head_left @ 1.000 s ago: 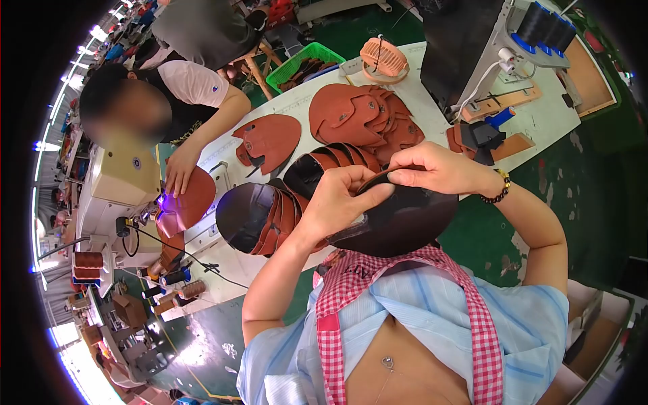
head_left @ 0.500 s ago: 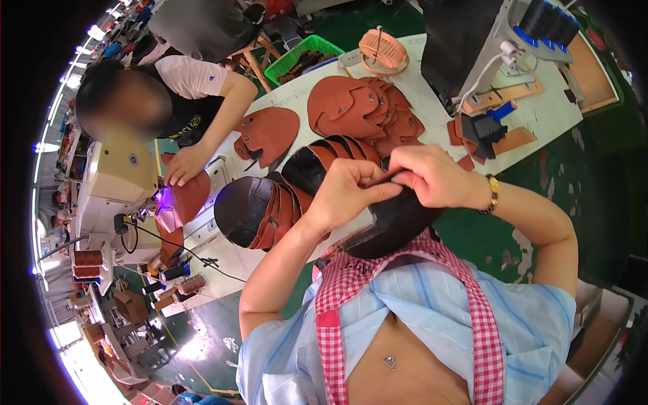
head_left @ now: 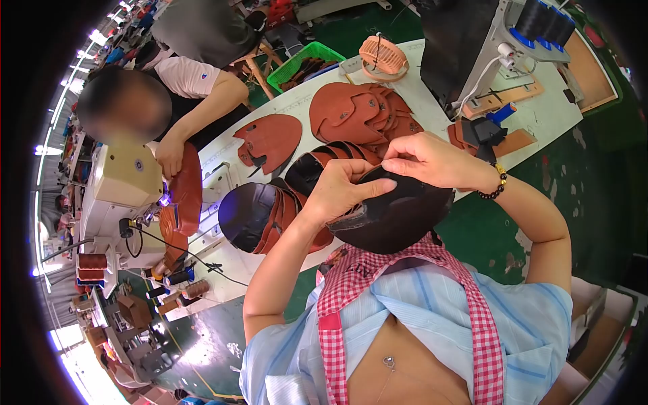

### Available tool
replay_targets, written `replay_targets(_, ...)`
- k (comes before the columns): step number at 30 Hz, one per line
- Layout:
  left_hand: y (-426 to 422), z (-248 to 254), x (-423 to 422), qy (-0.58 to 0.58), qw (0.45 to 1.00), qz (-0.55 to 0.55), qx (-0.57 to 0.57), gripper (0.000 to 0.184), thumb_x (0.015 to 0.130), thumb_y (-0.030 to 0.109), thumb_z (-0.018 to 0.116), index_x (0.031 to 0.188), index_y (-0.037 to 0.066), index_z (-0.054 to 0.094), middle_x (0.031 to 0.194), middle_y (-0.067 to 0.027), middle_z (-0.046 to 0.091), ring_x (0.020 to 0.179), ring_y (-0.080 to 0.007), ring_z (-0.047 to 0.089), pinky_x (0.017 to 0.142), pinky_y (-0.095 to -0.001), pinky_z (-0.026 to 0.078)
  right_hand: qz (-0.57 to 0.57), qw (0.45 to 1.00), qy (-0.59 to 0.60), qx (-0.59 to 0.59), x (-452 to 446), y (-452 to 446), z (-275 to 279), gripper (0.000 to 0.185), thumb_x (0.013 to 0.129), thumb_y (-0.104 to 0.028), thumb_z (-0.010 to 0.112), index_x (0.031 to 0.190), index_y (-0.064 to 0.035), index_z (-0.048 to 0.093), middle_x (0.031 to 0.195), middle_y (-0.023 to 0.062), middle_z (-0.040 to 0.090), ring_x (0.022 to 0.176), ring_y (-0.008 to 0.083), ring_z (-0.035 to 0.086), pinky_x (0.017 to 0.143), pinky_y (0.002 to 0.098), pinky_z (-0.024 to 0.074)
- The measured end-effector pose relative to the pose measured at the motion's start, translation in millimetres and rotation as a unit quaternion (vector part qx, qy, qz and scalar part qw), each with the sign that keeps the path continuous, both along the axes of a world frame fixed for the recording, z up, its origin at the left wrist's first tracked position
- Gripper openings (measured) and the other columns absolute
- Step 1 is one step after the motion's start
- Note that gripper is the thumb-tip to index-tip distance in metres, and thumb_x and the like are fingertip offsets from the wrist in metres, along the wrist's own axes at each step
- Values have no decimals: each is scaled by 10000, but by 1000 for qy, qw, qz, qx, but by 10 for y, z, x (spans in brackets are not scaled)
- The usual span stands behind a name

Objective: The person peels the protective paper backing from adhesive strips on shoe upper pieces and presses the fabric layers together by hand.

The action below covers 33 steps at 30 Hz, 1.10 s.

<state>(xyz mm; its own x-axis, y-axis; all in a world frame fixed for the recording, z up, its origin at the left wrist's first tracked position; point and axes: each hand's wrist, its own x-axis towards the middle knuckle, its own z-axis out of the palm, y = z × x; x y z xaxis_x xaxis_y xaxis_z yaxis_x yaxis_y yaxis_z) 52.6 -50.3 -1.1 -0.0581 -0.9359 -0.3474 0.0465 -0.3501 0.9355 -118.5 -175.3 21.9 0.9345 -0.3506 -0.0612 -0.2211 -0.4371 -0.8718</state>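
In front of my apron, a dark curved leather piece (head_left: 401,216) is held up by its top edge. My left hand (head_left: 344,192) pinches that edge, with its thumb lying over the dark face. Close beside it, my right hand (head_left: 428,162) has thumb and index finger pressed together at the same edge. Just beyond my left hand, nested curved leather pieces with dark insides (head_left: 253,212) rest on the table, and a second nested row (head_left: 314,169) is partly hidden behind the hands.
Flat brown leather pieces (head_left: 351,111) are stacked on the white table (head_left: 297,101), near a single flat piece (head_left: 278,138). At left a co-worker's hand (head_left: 170,155) guides leather at a sewing machine (head_left: 121,179). A small orange fan (head_left: 383,57) and another machine (head_left: 496,61) stand farther back.
The dark leather piece has tipped so its broad face shows. My right hand's fingers have shifted along the edge, slightly away from my left. The co-worker has turned the leather at the machine.
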Motion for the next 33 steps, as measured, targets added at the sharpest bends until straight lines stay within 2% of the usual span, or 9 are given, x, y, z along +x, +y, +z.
replay_targets(7,-40,-50,-69,-59,996,16,-57,174,818,135,708,880,-23,667,741,27,620,644,-12,518,560,-178,406,82,993,29,-76,5,-167,23,276,924,-271,531,943,-2,596,752,110,619,628,179,562,574,316,426)
replay_targets(9,-59,-195,0,61,989,106,-84,192,826,145,693,880,-36,654,692,12,607,579,-28,490,510,-196,389,-61,998,2,16,-45,-303,177,193,945,-173,505,1029,-10,566,893,11,593,791,89,518,696,254,440)
replay_targets(11,-84,-307,344,18,975,218,-34,171,848,160,672,911,1,664,750,-8,637,609,-67,556,538,-210,446,-220,959,-168,-65,-189,-658,-106,181,953,-142,481,1056,-14,557,946,8,579,841,88,530,752,241,449)
replay_targets(17,-235,-1480,1618,137,852,490,-125,153,911,127,558,957,1,631,838,-59,643,774,-156,624,663,-295,526,-208,978,25,-9,-708,-435,-1439,234,856,-152,604,1038,-6,586,852,58,613,786,129,594,708,284,487)
replay_targets(22,-115,-2578,2645,-356,867,305,169,433,749,85,571,1169,-22,559,1076,-203,618,993,-342,608,870,-414,465,-268,936,114,-197,-861,-159,-2030,296,769,-129,656,1040,-24,603,1085,158,549,987,336,546,849,402,453)
replay_targets(25,-92,-1796,1835,-626,727,282,-23,382,780,72,571,1152,-14,577,1128,-205,600,1021,-329,601,864,-393,473,-256,921,129,-266,-895,22,-2058,281,761,-128,675,1010,-29,593,1111,148,541,1028,341,528,847,413,446)
replay_targets(29,-73,-685,280,-410,868,120,-251,323,749,10,609,1072,14,605,1108,-165,610,975,-327,606,841,-375,489,-246,967,54,-47,-875,51,-1722,187,805,-120,662,926,-38,545,932,91,608,757,241,589,709,317,478)
replay_targets(30,-103,-705,31,-417,811,46,-407,304,738,39,645,1041,33,614,1085,-130,620,991,-308,603,866,-387,480,-226,974,18,33,-837,22,-1600,175,827,-115,647,950,-37,550,925,64,612,768,193,591,708,289,473)
replay_targets(33,-125,-632,-571,-497,725,-71,-472,428,686,200,760,1063,58,615,1162,-116,583,1088,-315,554,900,-385,470,-194,956,-49,214,-678,-151,-1266,161,873,-93,612,1013,-30,562,915,1,615,797,82,585,711,228,464)
